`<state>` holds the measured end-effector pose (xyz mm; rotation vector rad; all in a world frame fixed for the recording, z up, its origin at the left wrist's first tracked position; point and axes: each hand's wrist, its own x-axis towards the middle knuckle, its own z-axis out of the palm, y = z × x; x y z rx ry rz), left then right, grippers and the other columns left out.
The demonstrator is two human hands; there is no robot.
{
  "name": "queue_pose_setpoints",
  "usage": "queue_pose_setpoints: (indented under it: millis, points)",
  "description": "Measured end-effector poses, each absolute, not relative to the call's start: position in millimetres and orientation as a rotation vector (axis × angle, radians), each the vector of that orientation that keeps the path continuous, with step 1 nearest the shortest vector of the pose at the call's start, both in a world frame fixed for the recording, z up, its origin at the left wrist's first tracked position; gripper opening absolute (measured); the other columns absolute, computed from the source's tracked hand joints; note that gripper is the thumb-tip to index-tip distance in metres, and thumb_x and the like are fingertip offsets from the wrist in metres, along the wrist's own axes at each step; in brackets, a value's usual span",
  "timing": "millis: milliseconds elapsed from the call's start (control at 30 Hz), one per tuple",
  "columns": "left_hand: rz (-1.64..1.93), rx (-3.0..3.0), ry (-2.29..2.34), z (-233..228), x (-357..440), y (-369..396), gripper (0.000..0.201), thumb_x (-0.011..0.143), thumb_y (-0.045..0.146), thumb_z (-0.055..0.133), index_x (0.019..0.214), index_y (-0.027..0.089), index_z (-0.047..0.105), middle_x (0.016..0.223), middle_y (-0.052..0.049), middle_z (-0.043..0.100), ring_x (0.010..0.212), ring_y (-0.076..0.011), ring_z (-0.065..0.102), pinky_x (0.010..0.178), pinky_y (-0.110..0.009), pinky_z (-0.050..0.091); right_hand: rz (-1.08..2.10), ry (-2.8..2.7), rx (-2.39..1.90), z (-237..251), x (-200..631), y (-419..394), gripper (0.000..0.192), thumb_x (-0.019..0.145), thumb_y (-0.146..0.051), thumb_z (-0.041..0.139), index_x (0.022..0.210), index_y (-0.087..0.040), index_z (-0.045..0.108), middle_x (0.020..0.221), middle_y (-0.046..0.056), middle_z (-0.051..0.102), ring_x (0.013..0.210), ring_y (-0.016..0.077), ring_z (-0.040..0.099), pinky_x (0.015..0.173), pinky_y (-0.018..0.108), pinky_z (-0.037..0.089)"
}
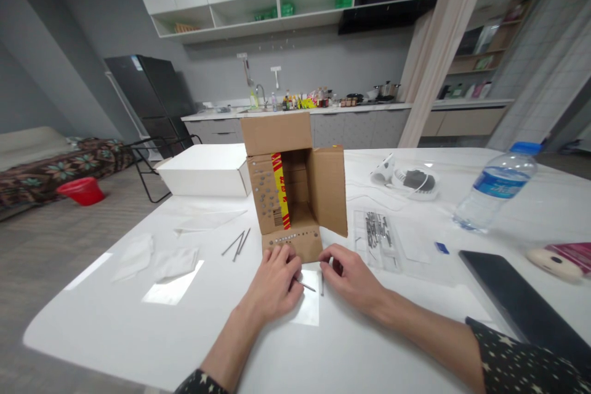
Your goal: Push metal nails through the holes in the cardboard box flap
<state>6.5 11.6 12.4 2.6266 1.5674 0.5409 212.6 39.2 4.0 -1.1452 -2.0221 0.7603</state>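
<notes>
An open cardboard box (297,184) stands on the white table with its flaps spread and its opening towards me. Small round metal heads dot its left flap (266,197), and a row of them runs along the lower front flap (295,239). My left hand (277,280) rests its fingertips at that front flap, closed round a nail (307,286) that sticks out to the right. Just right of it, my right hand (348,274) is closed, with a second nail (322,285) at its fingertips, pointing towards me. Several long nails (237,245) lie left of the box.
A clear plastic case (376,240) of metal pieces lies to the right, near a dark phone-like slab (521,301) and a water bottle (496,188). A white box (203,172) stands behind on the left, crumpled tissues (175,263) in front of it. A white corded device (413,181) sits farther back.
</notes>
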Motion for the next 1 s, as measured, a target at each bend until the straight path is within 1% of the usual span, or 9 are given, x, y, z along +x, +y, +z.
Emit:
queue_pose_setpoints:
  millis: [267, 400, 567, 733, 800, 900, 1000]
  points:
    - [0.515, 2.654, 1.637, 12.9, 8.5, 11.2, 0.008, 0.072, 0.014, 0.049, 0.077, 0.02, 0.048, 0.086, -0.006, 0.054, 0.084, -0.0242, 0.046, 0.076, -0.041, 0.037, 0.76, -2.021, -1.143, 2.9, 212.9, 39.4, 0.012, 0.083, -0.018, 0.05, 0.085, -0.02, 0.061, 0.082, 0.001, 0.064, 0.066, 0.014, 0.054, 0.062, 0.028, 0.042]
    - [0.649, 2.595, 1.65, 10.5, 4.4, 13.3, 0.007, 0.075, 0.014, 0.048, 0.079, 0.02, 0.047, 0.082, -0.004, 0.055, 0.082, -0.0221, 0.049, 0.077, -0.04, 0.036, 0.766, -2.02, -1.157, 3.8, 213.0, 39.0, 0.012, 0.082, -0.016, 0.051, 0.085, -0.02, 0.062, 0.082, 0.001, 0.064, 0.066, 0.0138, 0.054, 0.063, 0.028, 0.042]
    - [0.819, 2.585, 1.633, 9.4, -4.2, 15.5, 0.006, 0.085, 0.016, 0.046, 0.082, 0.02, 0.05, 0.079, -0.002, 0.059, 0.081, -0.0199, 0.053, 0.076, -0.037, 0.035, 0.765, -2.031, -1.158, 5.8, 212.7, 38.5, 0.012, 0.082, -0.016, 0.051, 0.084, -0.019, 0.062, 0.082, 0.002, 0.064, 0.066, 0.0143, 0.054, 0.062, 0.028, 0.043]
    - [0.836, 2.597, 1.66, 12.8, -5.4, 14.9, 0.008, 0.086, 0.017, 0.048, 0.082, 0.021, 0.054, 0.079, -0.001, 0.063, 0.081, -0.0201, 0.056, 0.075, -0.036, 0.035, 0.755, -2.045, -1.148, 4.6, 212.9, 39.1, 0.012, 0.083, -0.017, 0.051, 0.085, -0.02, 0.062, 0.082, 0.002, 0.064, 0.068, 0.0146, 0.054, 0.063, 0.028, 0.043]
    - [0.839, 2.599, 1.651, 13.4, -4.7, 14.4, 0.007, 0.086, 0.017, 0.049, 0.086, 0.021, 0.055, 0.08, -0.001, 0.064, 0.082, -0.02, 0.057, 0.076, -0.036, 0.036, 0.75, -2.056, -1.141, 3.5, 213.3, 39.3, 0.012, 0.083, -0.017, 0.051, 0.085, -0.02, 0.063, 0.084, 0.002, 0.064, 0.069, 0.0148, 0.054, 0.064, 0.028, 0.043]
    - [0.857, 2.588, 1.621, 13.8, -3.5, 13.3, 0.014, 0.083, 0.014, 0.05, 0.095, 0.021, 0.055, 0.083, -0.001, 0.064, 0.083, -0.0191, 0.057, 0.076, -0.035, 0.037, 0.745, -2.067, -1.134, 2.8, 213.6, 39.4, 0.012, 0.083, -0.017, 0.051, 0.086, -0.02, 0.063, 0.085, 0.003, 0.065, 0.07, 0.0149, 0.055, 0.064, 0.028, 0.043]
    - [0.81, 2.614, 1.575, 14.6, -2.4, 12.1, 0.009, 0.083, 0.013, 0.048, 0.087, 0.021, 0.053, 0.081, -0.001, 0.063, 0.082, -0.0192, 0.056, 0.075, -0.035, 0.037, 0.749, -2.072, -1.139, 3.0, 213.5, 39.2, 0.013, 0.083, -0.017, 0.051, 0.087, -0.02, 0.063, 0.085, 0.003, 0.065, 0.07, 0.0147, 0.055, 0.064, 0.028, 0.043]
